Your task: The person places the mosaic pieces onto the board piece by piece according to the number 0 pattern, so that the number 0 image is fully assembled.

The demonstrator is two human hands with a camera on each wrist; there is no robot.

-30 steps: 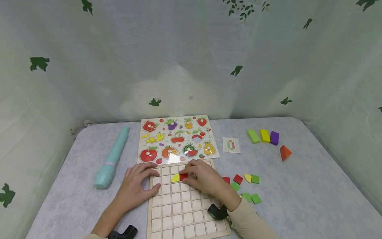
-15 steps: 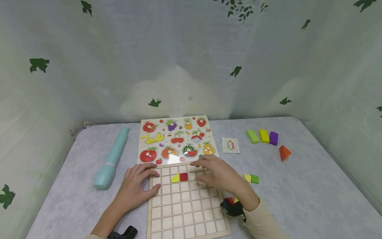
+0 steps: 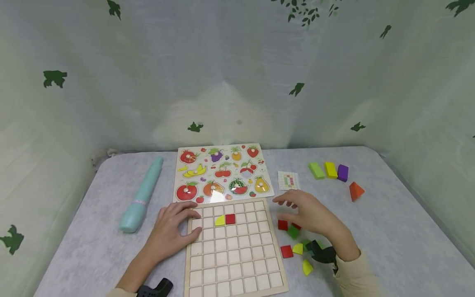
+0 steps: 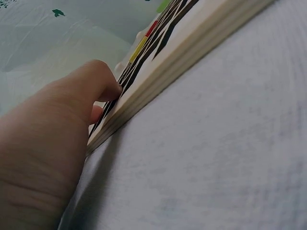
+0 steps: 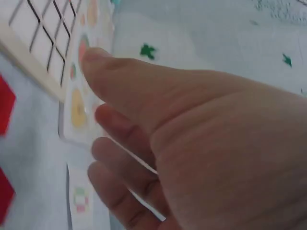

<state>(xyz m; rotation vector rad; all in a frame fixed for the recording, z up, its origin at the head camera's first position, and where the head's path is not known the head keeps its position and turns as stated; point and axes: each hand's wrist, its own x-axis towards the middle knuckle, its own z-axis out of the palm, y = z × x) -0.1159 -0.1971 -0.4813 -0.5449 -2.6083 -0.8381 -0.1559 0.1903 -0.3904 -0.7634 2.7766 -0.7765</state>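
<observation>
A wooden grid board [image 3: 233,258] lies at the front, with a yellow quarter-round tile [image 3: 219,220] and a red square tile [image 3: 230,219] side by side in its second row. My left hand [image 3: 171,226] rests on the board's left edge, thumb and fingertips touching the grid; the left wrist view shows the thumb [image 4: 108,86] on the rim. Over the table to the right of the board, my right hand [image 3: 309,212] hovers with loosely bent fingers and holds nothing. Beneath and beside it lie red squares [image 3: 287,251], green tiles [image 3: 293,232] and yellow quarter-rounds [image 3: 307,267], some hidden by the hand.
Behind the grid board lies a fruit puzzle board [image 3: 222,181]. A small pattern card [image 3: 288,180] is beside it. Green, yellow [image 3: 330,170] and purple blocks and an orange pyramid [image 3: 356,191] stand back right. A teal rod-shaped object [image 3: 141,198] lies left.
My right hand has let go of the red square, leaving it beside the yellow tile, and has moved right, off the board to the loose tiles. My left hand keeps its place.
</observation>
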